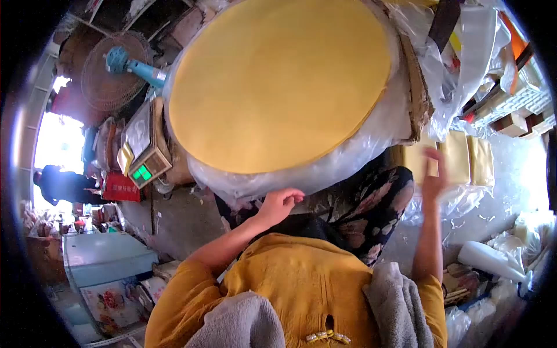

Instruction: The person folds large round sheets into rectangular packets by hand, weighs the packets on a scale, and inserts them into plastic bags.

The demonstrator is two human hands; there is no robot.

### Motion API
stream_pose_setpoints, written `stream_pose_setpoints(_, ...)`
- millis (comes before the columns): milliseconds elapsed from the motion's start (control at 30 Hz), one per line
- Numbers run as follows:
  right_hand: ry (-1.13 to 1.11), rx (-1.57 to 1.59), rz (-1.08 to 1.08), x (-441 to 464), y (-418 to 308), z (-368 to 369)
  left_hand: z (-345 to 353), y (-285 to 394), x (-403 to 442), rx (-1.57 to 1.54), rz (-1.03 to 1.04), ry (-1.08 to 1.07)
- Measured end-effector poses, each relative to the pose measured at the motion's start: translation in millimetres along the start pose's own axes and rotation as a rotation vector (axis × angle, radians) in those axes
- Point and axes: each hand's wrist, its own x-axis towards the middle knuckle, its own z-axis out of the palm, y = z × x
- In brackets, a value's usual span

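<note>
A large round yellow sheet (pixel 278 87) lies flat on a surface wrapped in clear plastic (pixel 348 156). At its near edge is my left hand (pixel 279 206), fingers loosely bent and apart, with nothing visible in them. Off to the right, my right hand (pixel 435 177) is raised and smeared by motion. Its fingers look apart, and I see nothing in them. Beside and beyond that hand are yellow packets (pixel 455 156) in clear plastic; whether it touches them I cannot tell.
At left stand a scale with a green display (pixel 141 173), a blue fan (pixel 119 61) and a red bag (pixel 122 187). A person in dark clothes (pixel 67 185) is farther left. Torn cardboard (pixel 419 98) edges the work surface. A white bottle-like container (pixel 487 260) lies at lower right.
</note>
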Motion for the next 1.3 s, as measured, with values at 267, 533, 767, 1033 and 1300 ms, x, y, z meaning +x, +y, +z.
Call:
stream_pose_setpoints(267, -0.626, 0.14, -0.586, -42, -172, 185, -15, -30, -49, -0.118, 0.185, 0.137)
stream_pose_setpoints(533, -0.776, -0.356, -0.696, -68, -198, 260, -45, -72, -82, -0.273, 0.209, 0.302)
stream_pose_setpoints(767, -0.996, -0.45, -0.663, -52, -189, 279, -72, -91, -56, -0.308, 0.156, 0.314)
stream_pose_setpoints(1033, -0.839, 0.212, -0.148, 9, -197, 238, -84, -64, 49, 0.406, 0.356, 0.426)
stream_pose_setpoints(1300, -0.801, -0.472, -0.037, 41, -167, 251, -76, -65, 86, 0.647, 0.395, 0.495)
